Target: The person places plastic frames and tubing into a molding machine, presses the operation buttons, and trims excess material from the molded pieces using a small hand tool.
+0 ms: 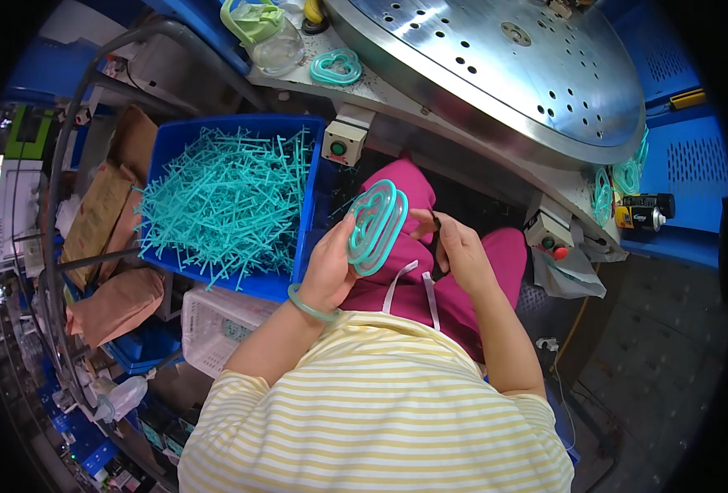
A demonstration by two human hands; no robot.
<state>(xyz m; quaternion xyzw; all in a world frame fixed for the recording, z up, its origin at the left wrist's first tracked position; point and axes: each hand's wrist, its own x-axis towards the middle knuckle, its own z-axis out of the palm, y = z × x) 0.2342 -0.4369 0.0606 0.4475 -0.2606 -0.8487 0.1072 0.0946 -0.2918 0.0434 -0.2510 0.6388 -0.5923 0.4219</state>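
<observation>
My left hand [328, 264] is closed around a few teal plastic oval frames [378, 228], held together on edge above my lap. Rounded loops show inside their outlines. To the right of them, my right hand [460, 251] has its fingers curled in. A small dark thing shows at its fingertips, too little of it visible to name. A narrow gap lies between the right fingers and the frames. Left of my hands, a blue bin [157, 158] is heaped with thin teal plastic sticks [228, 201].
A round metal plate with holes [495, 74] covers the bench ahead. More teal frames [336, 66] lie beside a clear jug [275, 51]. Button boxes [346, 141] hang under the bench edge. A spray can [639, 217] lies at right; a white crate [216, 333] stands below the bin.
</observation>
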